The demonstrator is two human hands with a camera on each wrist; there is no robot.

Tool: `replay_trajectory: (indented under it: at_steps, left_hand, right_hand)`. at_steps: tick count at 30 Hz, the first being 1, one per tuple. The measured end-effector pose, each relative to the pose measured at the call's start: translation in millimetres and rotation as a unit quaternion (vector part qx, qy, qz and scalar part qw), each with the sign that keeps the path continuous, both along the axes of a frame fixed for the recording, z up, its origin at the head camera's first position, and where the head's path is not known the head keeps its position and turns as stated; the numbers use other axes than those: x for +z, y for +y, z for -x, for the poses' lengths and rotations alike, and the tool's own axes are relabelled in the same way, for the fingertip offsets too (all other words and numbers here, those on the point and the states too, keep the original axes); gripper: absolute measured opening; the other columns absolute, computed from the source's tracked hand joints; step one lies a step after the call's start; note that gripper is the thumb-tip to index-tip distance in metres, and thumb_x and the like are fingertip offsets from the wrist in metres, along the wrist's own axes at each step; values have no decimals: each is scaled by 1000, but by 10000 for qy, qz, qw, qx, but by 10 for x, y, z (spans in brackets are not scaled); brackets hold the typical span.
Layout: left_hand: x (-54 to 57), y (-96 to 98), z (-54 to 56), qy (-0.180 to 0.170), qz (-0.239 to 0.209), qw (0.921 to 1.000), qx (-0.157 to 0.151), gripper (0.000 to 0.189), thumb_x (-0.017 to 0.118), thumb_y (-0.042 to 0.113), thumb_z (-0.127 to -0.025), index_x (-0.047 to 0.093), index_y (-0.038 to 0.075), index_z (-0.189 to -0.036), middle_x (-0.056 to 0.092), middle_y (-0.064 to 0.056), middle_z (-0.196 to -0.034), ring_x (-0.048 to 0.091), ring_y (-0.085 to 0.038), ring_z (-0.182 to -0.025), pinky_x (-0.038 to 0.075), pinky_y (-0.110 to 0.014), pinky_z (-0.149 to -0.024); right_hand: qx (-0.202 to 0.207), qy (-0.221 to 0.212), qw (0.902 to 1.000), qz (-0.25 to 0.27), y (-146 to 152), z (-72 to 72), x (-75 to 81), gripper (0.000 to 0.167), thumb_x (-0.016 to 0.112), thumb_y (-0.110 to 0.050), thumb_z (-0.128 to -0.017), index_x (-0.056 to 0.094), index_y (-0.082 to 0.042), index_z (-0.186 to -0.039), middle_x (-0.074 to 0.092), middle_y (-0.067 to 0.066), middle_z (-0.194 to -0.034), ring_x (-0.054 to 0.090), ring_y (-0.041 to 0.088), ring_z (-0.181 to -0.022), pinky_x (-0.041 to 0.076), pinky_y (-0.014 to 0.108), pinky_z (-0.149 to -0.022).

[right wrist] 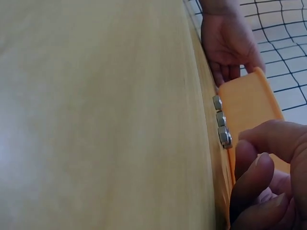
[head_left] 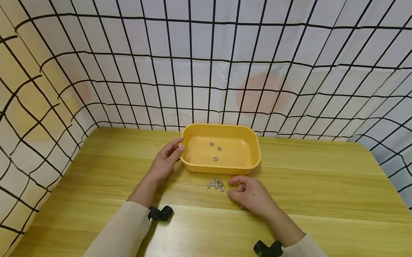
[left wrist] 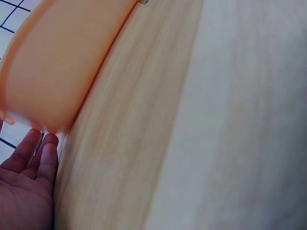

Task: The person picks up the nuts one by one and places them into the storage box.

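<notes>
While left fingers [head_left: 174, 143] grip tray [head_left: 219, 170], right [head_left: 239, 179] apart, only head view shows nuts [head_left: 216, 158] inside

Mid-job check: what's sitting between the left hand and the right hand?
A small cluster of metal nuts on the wooden table, between the left hand and right hand, just in front of the yellow tray; the head view shows it.

Your left hand [left wrist: 26, 189] is at the lower left, its fingers [left wrist: 47, 160] nearly straight, the tips at the near end of a smooth, pale-orange plastic tray [left wrist: 57, 57] with rounded walls. The tray sits on your pale, wood-grained worktop [left wrist: 129, 143], which fills most of the view. Along the left edge you see a white backdrop [left wrist: 10, 9] with black grid lines.
</notes>
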State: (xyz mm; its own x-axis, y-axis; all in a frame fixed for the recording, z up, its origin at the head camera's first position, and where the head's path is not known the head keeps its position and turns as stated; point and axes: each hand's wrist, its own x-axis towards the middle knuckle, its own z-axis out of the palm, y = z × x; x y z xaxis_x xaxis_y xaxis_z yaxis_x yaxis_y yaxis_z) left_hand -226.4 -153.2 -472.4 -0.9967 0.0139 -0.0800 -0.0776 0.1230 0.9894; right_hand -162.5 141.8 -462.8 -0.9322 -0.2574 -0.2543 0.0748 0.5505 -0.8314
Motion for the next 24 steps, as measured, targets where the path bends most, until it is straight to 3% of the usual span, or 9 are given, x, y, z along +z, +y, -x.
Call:
replay_trajectory:
  at_steps: [14,24]
  left_hand:
    - [-4,3,-1,-63,-26,10000,4,44,59,32,-105,54,24,-148,52,-15,-151,48,-29,-141,44,-48,-117]
    - [-12,7,-11,73,106,9999,42,44,59,37,-104,56,25,-147,53,-16,-150,49,-29,-140,46,-47,-115]
  right_hand:
    - [269,391,9984,-306,-108,8,-49,18,79,-20,-88,73,-13,-104,63,-1,-71,57,11,-52,46,24,-50]
    - [399,799,9938,-657,-222,-32,-66,8,79,-25,-89,74,-21,-94,62,-8,-70,55,9,-61,44,23,-58]
